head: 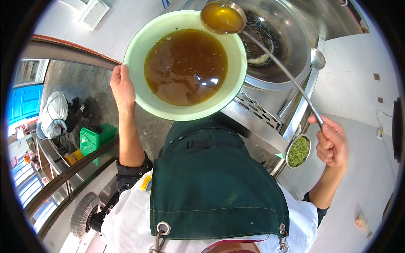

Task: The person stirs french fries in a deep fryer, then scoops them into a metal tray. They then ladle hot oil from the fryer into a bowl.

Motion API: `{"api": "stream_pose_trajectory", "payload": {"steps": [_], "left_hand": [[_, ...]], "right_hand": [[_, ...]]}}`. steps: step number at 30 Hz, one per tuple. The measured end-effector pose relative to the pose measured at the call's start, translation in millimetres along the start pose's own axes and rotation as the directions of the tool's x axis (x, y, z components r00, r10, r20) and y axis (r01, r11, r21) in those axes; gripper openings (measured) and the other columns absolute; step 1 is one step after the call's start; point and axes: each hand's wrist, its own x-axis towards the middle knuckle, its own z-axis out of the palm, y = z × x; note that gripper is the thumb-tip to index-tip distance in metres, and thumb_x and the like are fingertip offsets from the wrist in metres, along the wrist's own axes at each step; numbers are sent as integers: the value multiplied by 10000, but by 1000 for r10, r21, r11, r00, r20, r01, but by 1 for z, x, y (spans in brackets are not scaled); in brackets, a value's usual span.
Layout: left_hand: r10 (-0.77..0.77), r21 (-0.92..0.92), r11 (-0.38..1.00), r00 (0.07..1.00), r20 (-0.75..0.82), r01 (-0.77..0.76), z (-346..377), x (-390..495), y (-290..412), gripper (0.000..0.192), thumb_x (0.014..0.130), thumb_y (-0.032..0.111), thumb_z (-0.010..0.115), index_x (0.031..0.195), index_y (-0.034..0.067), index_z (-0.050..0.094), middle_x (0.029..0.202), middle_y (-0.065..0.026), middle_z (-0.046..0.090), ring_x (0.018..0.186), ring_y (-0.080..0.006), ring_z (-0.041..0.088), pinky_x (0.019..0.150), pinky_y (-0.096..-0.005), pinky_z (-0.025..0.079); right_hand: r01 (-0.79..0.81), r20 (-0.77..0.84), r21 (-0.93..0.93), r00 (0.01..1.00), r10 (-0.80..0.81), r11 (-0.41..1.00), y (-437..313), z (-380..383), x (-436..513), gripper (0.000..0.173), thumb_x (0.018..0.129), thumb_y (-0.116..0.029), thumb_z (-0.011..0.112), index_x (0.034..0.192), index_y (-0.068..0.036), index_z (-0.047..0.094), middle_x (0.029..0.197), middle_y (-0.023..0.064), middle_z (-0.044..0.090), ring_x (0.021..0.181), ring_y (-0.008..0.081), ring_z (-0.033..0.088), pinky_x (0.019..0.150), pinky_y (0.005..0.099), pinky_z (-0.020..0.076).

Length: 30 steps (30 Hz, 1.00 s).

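Note:
My left hand (123, 88) grips the left rim of a large pale green basin (139, 95), which holds brown, oily-looking liquid (186, 66). In my right hand (330, 139) is the end of a long metal handle. Its ladle (223, 17), filled with amber liquid, is over the basin's upper right rim; whether the two touch I cannot tell. Behind and to the right of the basin sits a large metal wok (294, 47), its inside dark and wet, with a pale streak of foam or residue (261, 59) in it.
A steel stove (259, 126) with a slotted grate supports the wok. Another metal ladle or spoon (318, 58) lies at its right edge. A bowl of green shredded food (298, 151) stands near my right hand. At left are a green bin (95, 137) and a person in white (55, 110).

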Motion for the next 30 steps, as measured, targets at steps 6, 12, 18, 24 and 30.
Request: {"api": "stream_pose_trajectory", "payload": {"steps": [6,12,18,24,30], "left_hand": [[-15,-38,999,1000,-5,15,0,2,-3,266,1021,216,471,890,9,576,777,6,568,709,-64,476,648,-238,405],[-17,-2,1000,1000,-12,17,1,1,0,267,1020,215,473,886,10,579,772,3,568,705,-66,475,652,-240,412],[-14,44,999,1000,-20,15,-1,-1,1,283,1028,225,464,884,7,574,771,-1,568,709,-66,478,651,-244,412],[-1,33,999,1000,-13,1,-1,-1,0,282,1031,217,453,901,3,581,783,1,571,721,-66,489,656,-245,415],[5,38,999,1000,-16,-5,0,0,-1,281,1027,208,451,888,2,581,782,3,569,719,-68,489,660,-246,417]], "right_hand": [[27,-10,-249,999,-31,968,30,12,12,299,986,-89,503,1221,69,600,552,-75,343,389,2,210,359,219,152],[200,-16,-838,922,-388,508,59,22,21,303,940,-107,646,1224,-1,637,828,-23,651,690,84,538,620,240,452],[122,-115,-352,978,-172,928,52,-8,23,315,988,-139,560,1266,0,612,614,-58,474,445,23,356,412,208,297],[90,-299,-89,947,-113,992,68,-64,120,304,998,-168,526,1228,14,605,555,-86,328,389,22,261,341,222,194],[39,-221,-945,652,-726,323,119,-106,240,228,982,-197,552,1076,-36,683,553,-37,394,390,70,282,354,279,226]]}}
